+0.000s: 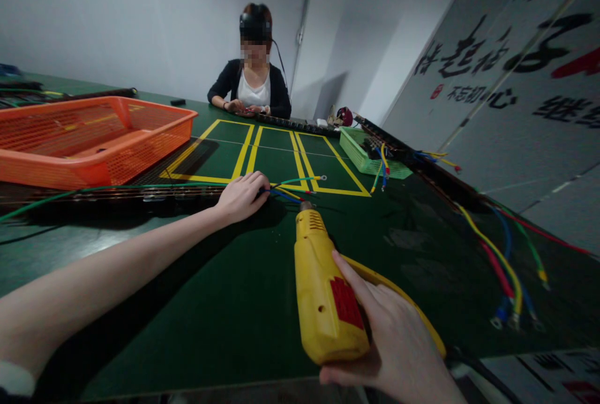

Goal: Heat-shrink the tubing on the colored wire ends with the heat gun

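Observation:
A yellow heat gun [312, 291] with a red label is gripped in my right hand [398, 335]. Its metal nozzle points away from me, close to a bundle of coloured wires [288, 194]. My left hand [244, 196] is closed around the end of a long dark wiring harness [178, 194], where these wires come out. Green, yellow, blue and red strands fan out to the right of my fingers. A ring terminal [323, 177] tips the green-yellow one. How the left fingertips sit on the harness is partly hidden.
On the left stands an orange basket [112, 166]; a green basket [365, 157] is at the back right. More harnesses with ring-ended wires [510, 279] run along the right edge. Yellow tape rectangles [272, 154] mark the green table [225, 329]. A person [253, 79] sits opposite.

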Demonstrator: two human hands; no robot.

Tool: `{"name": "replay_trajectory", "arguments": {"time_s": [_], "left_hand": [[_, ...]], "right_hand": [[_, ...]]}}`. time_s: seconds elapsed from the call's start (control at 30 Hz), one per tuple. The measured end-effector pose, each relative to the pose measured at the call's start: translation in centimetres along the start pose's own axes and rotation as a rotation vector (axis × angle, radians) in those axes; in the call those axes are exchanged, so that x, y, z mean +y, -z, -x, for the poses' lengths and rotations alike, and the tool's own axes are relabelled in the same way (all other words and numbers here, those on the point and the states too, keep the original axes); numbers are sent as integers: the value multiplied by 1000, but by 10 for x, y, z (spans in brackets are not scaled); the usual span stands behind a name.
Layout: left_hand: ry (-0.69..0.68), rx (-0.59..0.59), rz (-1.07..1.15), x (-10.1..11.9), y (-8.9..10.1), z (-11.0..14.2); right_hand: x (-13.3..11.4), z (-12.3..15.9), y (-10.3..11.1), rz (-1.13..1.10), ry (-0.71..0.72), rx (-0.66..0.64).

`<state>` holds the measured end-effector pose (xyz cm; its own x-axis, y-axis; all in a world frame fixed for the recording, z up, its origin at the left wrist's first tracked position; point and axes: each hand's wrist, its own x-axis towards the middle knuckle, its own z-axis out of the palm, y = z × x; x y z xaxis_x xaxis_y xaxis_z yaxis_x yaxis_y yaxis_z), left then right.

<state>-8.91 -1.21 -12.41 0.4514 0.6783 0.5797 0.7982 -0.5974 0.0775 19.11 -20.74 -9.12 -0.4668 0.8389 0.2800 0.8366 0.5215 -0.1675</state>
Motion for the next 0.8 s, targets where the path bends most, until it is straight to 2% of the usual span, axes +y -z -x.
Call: {"name": "replay_trajectory", "arguments": {"time_s": [0.33,0.6,0.8], "left_hand": [[-9,0,-35,-1,-2,0],[-11,1,-21,-2,-2,0],[-5,3,-16,1,0,-1]], "right_hand": [[-5,0,-1,22,-17,12],[-37,-16,-15,-11,-100,-24],[-54,-36,-19,-104,-59,-118]]}}
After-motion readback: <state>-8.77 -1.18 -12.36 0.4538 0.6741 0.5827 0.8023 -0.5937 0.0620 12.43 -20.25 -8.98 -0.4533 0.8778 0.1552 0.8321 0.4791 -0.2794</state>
